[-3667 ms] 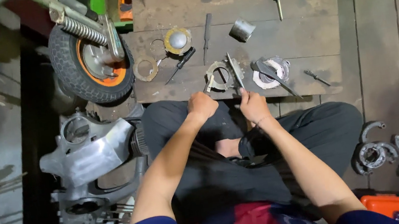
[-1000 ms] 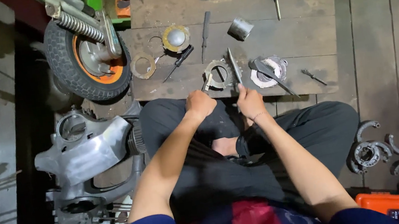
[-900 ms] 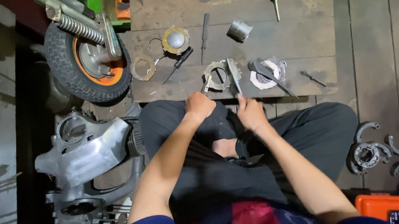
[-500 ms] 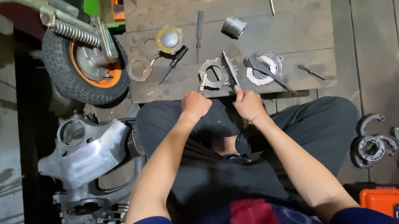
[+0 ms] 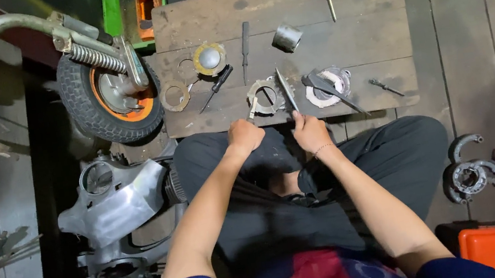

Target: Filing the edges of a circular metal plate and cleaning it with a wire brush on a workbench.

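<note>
The left hand is a closed fist at the near edge of the desk, just below the toothed ring; what it grips, if anything, I cannot tell. The right hand is closed on the handle of a flat file that stands across the ring's right side. The file may skid off the ring towards the left hand, and the loose ring could slide off the desk edge.

Single head view, looking straight down from above; wooden surface far, lap near, moderately close.
</note>
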